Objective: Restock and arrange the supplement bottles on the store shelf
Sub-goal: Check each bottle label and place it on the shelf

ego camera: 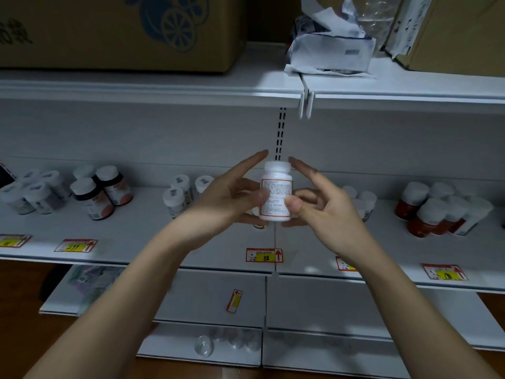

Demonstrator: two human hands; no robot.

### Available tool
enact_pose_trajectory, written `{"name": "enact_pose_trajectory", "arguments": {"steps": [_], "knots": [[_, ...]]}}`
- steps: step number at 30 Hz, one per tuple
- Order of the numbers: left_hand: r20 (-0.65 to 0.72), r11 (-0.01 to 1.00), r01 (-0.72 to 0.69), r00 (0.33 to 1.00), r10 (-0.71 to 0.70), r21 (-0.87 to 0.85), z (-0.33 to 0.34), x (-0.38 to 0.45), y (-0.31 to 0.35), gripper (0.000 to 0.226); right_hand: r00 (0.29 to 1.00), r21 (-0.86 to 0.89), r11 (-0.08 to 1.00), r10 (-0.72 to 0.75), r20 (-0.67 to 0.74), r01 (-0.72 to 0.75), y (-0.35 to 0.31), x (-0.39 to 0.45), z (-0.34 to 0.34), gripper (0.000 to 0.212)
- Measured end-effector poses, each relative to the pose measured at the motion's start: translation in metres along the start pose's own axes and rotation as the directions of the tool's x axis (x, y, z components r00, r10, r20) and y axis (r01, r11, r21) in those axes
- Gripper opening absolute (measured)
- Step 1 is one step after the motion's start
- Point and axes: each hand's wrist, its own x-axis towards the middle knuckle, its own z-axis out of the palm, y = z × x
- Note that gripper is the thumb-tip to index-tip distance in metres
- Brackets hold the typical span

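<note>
Hands (276, 206) around bottle (276, 192) before shelf (164, 242)

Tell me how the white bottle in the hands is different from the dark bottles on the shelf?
The white plastic bottle with the orange-bordered label has a pale body; the dark brown bottles with peach labels are nearly black. The white one is held up by both hands; the dark ones stand on the white shelf. Both have white caps.

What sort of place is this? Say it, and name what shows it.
Most likely a shop aisle, perhaps a pharmacy: white shelf with price tags on its front edge, grouped bottles, and cardboard boxes stored on top.
</note>
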Motion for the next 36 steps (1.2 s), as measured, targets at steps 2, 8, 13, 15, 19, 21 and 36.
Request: {"name": "enact_pose_trajectory", "arguments": {"steps": [2, 8, 13, 15, 19, 21, 36], "knots": [[0.005, 0.999, 0.042, 0.999, -0.042, 0.016, 0.0, 0.0, 0.001, 0.054, 0.999, -0.016, 0.999, 0.046, 0.005, -0.045, -0.004, 0.001, 0.001, 0.062], [-0.046, 0.974, 0.222, 0.975, -0.22, 0.054, 0.003, 0.008, 0.013, 0.03, 0.969, 0.086, 0.967, 0.244, -0.027, -0.241, -0.018, 0.007, 0.012, 0.049], [-0.08, 0.944, 0.328, 0.942, -0.325, 0.027, 0.003, 0.019, 0.025, 0.057, 0.941, 0.113, 0.943, 0.324, -0.094, -0.314, -0.032, 0.015, 0.016, 0.058], [-0.078, 0.945, 0.326, 0.943, -0.322, 0.034, 0.001, 0.019, 0.029, 0.061, 0.939, 0.119, 0.941, 0.33, -0.102, -0.318, -0.035, 0.017, 0.017, 0.058], [-0.078, 0.945, 0.326, 0.943, -0.323, 0.027, -0.001, 0.019, 0.032, 0.06, 0.939, 0.127, 0.939, 0.332, -0.094, -0.319, -0.037, 0.019, 0.018, 0.057], [-0.075, 0.944, 0.328, 0.943, -0.325, 0.028, -0.002, 0.018, 0.032, 0.057, 0.939, 0.128, 0.938, 0.334, -0.084, -0.322, -0.037, 0.02, 0.018, 0.055], [0.018, 0.978, 0.209, 0.978, -0.209, 0.019, -0.016, 0.013, 0.019, 0.072, 0.99, 0.04, 0.989, 0.139, 0.034, -0.14, -0.019, 0.012, 0.008, 0.053]]}}
